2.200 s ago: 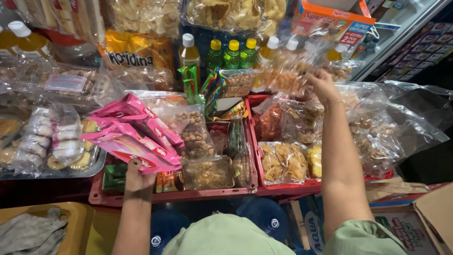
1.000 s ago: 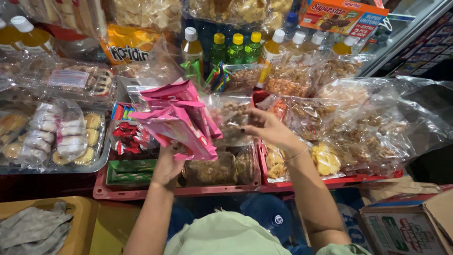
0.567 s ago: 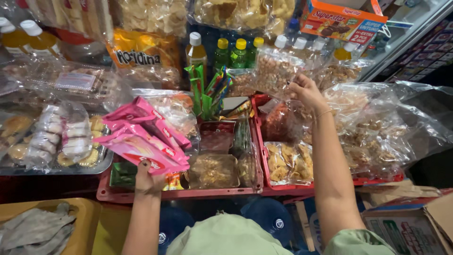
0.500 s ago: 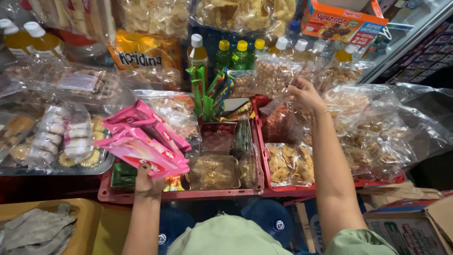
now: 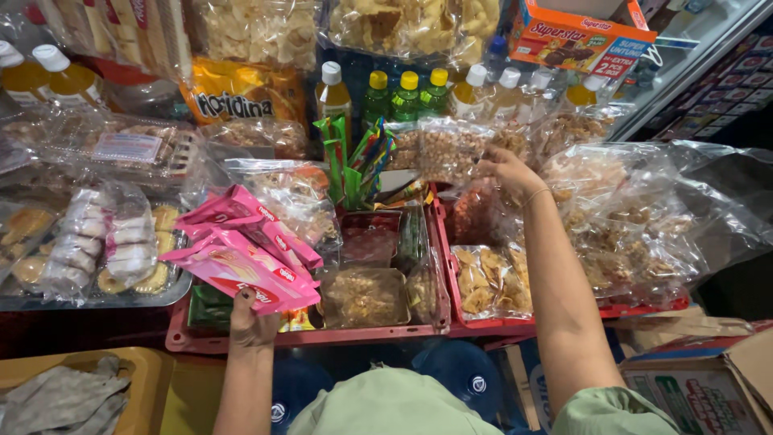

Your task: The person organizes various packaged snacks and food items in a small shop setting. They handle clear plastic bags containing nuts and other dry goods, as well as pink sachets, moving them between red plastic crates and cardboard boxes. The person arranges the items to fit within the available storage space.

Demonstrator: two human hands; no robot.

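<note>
My left hand (image 5: 251,321) grips a fanned bunch of pink snack packets (image 5: 245,254) by their lower ends, held up over the left red crate (image 5: 298,337). My right hand (image 5: 506,171) reaches to the back of the right red crate (image 5: 493,324) and pinches the edge of a clear bag of nuts (image 5: 451,149), which stands behind a bag of reddish snacks. A thin bracelet circles my right wrist. Clear bags of chips (image 5: 485,278) lie below my right forearm.
Green and yellow bottles (image 5: 407,90) line the back. Green sachet strips (image 5: 354,157) stand in the middle. A tray of wrapped pastries (image 5: 97,246) lies left, an orange box (image 5: 584,36) hangs upper right, cardboard boxes (image 5: 700,387) sit at lower right, and blue water-jug caps (image 5: 459,374) lie below.
My right hand carried the bag of nuts from the middle crate up to the back, then lowered it slightly into place. My left hand dropped the pink packets back down to the left.
</note>
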